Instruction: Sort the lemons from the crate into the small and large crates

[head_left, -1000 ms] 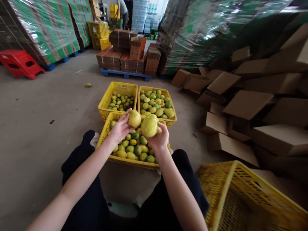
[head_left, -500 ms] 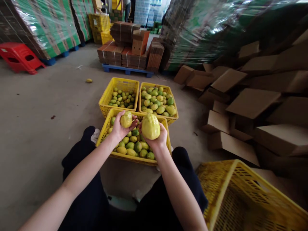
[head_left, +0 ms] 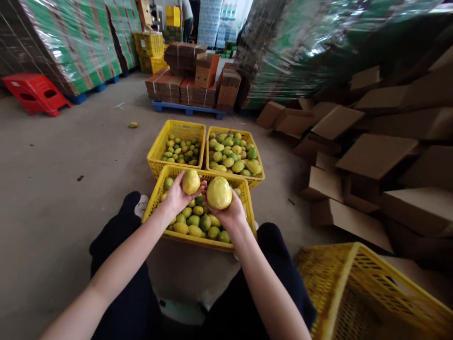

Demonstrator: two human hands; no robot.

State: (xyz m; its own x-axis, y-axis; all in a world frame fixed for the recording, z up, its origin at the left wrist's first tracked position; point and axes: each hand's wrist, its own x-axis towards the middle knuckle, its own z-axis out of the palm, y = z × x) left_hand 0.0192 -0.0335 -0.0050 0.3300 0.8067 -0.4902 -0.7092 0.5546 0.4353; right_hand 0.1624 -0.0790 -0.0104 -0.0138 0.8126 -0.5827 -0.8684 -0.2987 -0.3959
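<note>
Closer together than in the earlier frame, two yellow-green fruits are being turned in the person's bare hands, the larger one now presenting a rounder side to the camera. The left hand (head_left: 176, 196) is grasping the smaller fruit (head_left: 191, 182), fingers curling around its side and underneath. The right hand (head_left: 231, 215) is cradling the larger fruit (head_left: 219, 192) from below and the side. Neither hand is letting go.

Both fruits are being held above the near yellow crate (head_left: 198, 242), where more green and yellow fruits (head_left: 194, 230) are lying. Just beyond it, the back-left crate (head_left: 187, 130) and the back-right crate (head_left: 253, 182) are standing side by side, also holding fruit. Another yellow crate (head_left: 342, 283) is sitting beside the person's right leg.

Judging by the pose, the person is looking the pair over, perhaps weighing one against the other; whether size or skin is being checked, one cannot tell. Any next move is calling for a steady grip on each smooth, rounded fruit, and for clearing the crate rims before letting go gently.
</note>
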